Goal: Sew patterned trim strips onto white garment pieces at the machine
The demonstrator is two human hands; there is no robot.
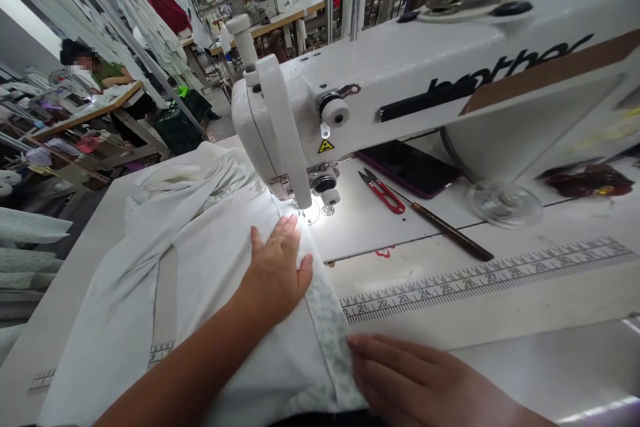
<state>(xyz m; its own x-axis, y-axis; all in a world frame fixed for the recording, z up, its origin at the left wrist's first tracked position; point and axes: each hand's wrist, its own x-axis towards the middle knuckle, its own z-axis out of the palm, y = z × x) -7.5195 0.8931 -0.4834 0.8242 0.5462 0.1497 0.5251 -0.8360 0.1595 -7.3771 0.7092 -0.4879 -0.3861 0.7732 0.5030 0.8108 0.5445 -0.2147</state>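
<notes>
A pale white-green garment piece (210,273) lies under the sewing machine head (280,127), its patterned folded edge (327,320) running toward me from the lit needle area. My left hand (277,267) rests flat on the fabric just in front of the presser foot, fingers spread and thumb out to the right. Closer to me, my right hand (410,373) has its fingers stretched out, the tips touching the fabric's right edge. Its thumb is hidden, and I see nothing gripped in it. The needle itself is hard to make out.
Red thread snips (383,192), a dark-handled pointed tool (450,230) and a phone (413,167) lie right of the needle. A clear bobbin-like disc (505,203) sits by the machine's column. A printed ruler (475,280) crosses the table. Another person (95,70) works at the back left.
</notes>
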